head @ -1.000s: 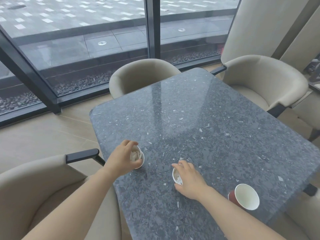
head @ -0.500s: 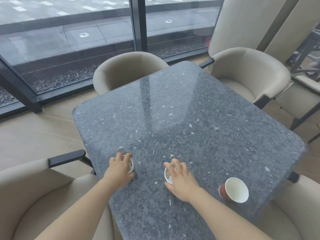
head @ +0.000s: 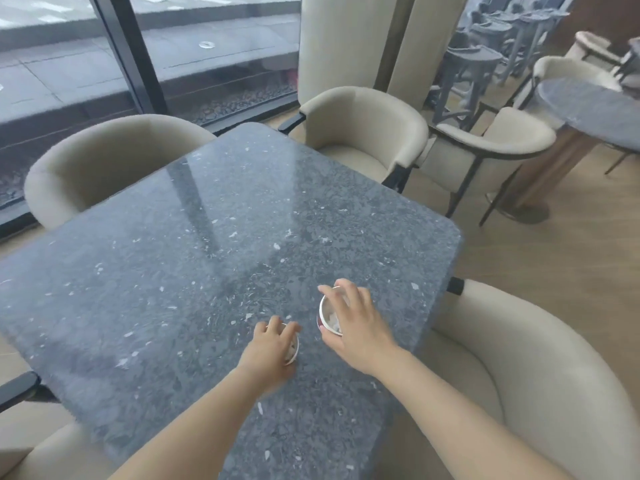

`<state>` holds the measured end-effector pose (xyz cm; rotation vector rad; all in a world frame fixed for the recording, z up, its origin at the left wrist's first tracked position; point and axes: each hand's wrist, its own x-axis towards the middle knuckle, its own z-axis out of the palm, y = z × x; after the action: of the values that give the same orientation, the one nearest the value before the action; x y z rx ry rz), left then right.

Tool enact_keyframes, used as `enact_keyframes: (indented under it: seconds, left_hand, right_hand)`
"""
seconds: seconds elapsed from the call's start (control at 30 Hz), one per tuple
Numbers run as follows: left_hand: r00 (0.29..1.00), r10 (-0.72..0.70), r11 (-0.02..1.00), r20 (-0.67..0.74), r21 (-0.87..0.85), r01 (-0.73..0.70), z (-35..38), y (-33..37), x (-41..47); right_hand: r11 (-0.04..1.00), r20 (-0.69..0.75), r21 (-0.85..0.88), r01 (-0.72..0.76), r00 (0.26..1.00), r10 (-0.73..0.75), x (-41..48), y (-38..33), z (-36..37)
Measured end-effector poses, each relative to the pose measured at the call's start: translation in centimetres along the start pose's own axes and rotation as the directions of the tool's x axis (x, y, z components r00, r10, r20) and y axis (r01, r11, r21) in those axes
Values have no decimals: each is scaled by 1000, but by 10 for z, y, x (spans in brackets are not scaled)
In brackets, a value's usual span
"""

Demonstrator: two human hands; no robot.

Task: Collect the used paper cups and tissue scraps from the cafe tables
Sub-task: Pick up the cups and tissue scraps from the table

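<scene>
Dark speckled table, filling most of the view, with beige armchairs round it. Over its near right part, right hand with fingers clamped round the rim of a paper cup; just beside, left hand gripping a second cup likewise. Tissue scraps inside the first cup.

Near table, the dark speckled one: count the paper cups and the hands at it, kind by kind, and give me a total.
Paper cups: 2, the left cup and the right cup.
Hands: 2, the left hand and the right hand, each gripping a cup from above.
Total: 4.
</scene>
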<state>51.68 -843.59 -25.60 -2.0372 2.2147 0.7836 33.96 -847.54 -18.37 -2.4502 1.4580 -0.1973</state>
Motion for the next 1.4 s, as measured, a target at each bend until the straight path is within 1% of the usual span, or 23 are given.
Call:
enact_keyframes:
  seconds: [0.1,0.2,0.33,0.43,0.6,0.7,0.77,0.87,1.0,1.2,1.4]
  left_hand:
    - [999,37,999,17,-2,-37,3,24,15]
    - [998,57,998,6,13,-57,10,42,24]
    - [999,44,999,-26,-13,-44,10,50,21]
    - [997,62,998,-37,-19,-63,6,44,13]
    - [998,48,999,-45,15,-47,0,28,3]
    - [999,30,1000,-44,8,-29,-2,32,2]
    - [999,32,999,-44,0,-32,-2,38,4]
    - [998,52,999,-47,8,-52,-1,44,6]
    - [997,57,998,-51,8,-57,0,40,7]
    - [996,69,997,-53,36,-67,-2,35,0]
    - [991,89,994,-100,64,-83,-5,38,-7]
  right_hand:
    - [996,-36,27,-89,995,90,-20,24,-16]
    - [994,-14,40,-101,995,102,-35,40,-20]
    - [994,43,36,-106,994,104,-43,48,-11]
    - [991,98,32,-129,987,126,-45,50,2]
    - [988,196,-11,-155,968,154,-41,50,24]
    - [987,269,-24,-160,950,161,-40,49,33]
    - [987,292,-37,-159,942,163,-40,48,37]
    - [988,275,-30,-153,949,156,-38,50,38]
    - [994,190,-32,-101,976,105,-37,54,38]
    - [995,206,-3,-98,974,96,-39,58,42]
    - [994,104,47,-95,991,90,-45,59,43]
